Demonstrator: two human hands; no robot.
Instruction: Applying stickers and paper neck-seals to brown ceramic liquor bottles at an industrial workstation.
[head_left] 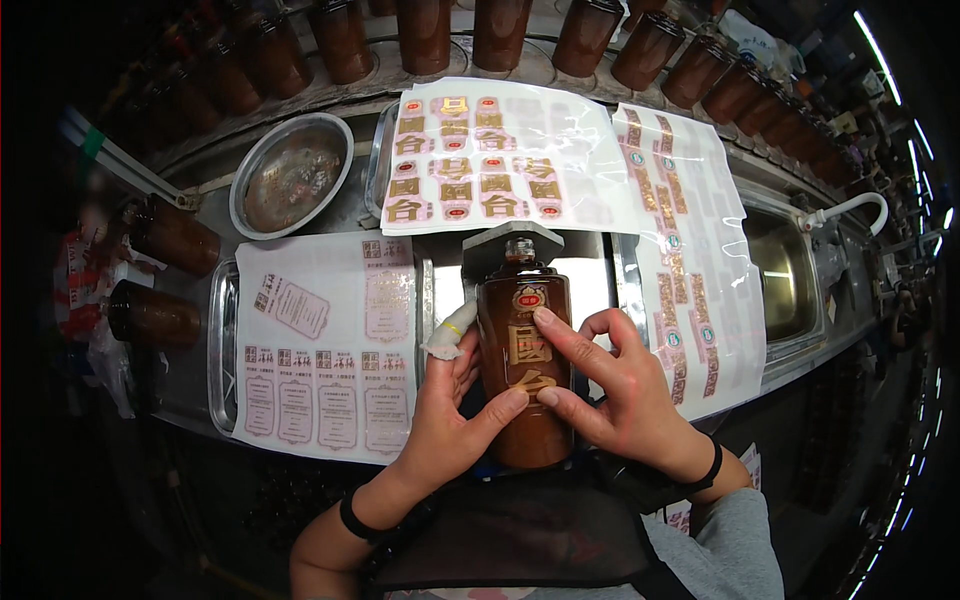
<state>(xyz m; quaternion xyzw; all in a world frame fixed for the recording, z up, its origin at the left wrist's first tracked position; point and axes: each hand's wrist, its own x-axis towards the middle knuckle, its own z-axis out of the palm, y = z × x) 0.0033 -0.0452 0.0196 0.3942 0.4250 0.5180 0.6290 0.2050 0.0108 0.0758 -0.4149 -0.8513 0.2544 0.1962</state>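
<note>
A glossy brown bottle (526,440) stands in front of me, its neck at the far end against a grey angled rest (485,250). On its face sit a red and gold oval emblem (530,299) and gold character decals (529,345). My left hand (445,410) wraps the bottle's left side, its thumb on the lower gold character. One left finger wears a whitish cover with a yellow band (456,328). My right hand (630,385) presses the bottle from the right, index fingertip beside the emblem and thumb at the lower character. Its other fingers are bent.
Decal sheets lie at the left (330,340), behind the bottle (560,150) and at the right (680,260). A round metal basin (292,175) stands at the far left. Rows of brown bottles (425,35) line the back. A sink (785,270) with a white faucet (850,208) is at the right.
</note>
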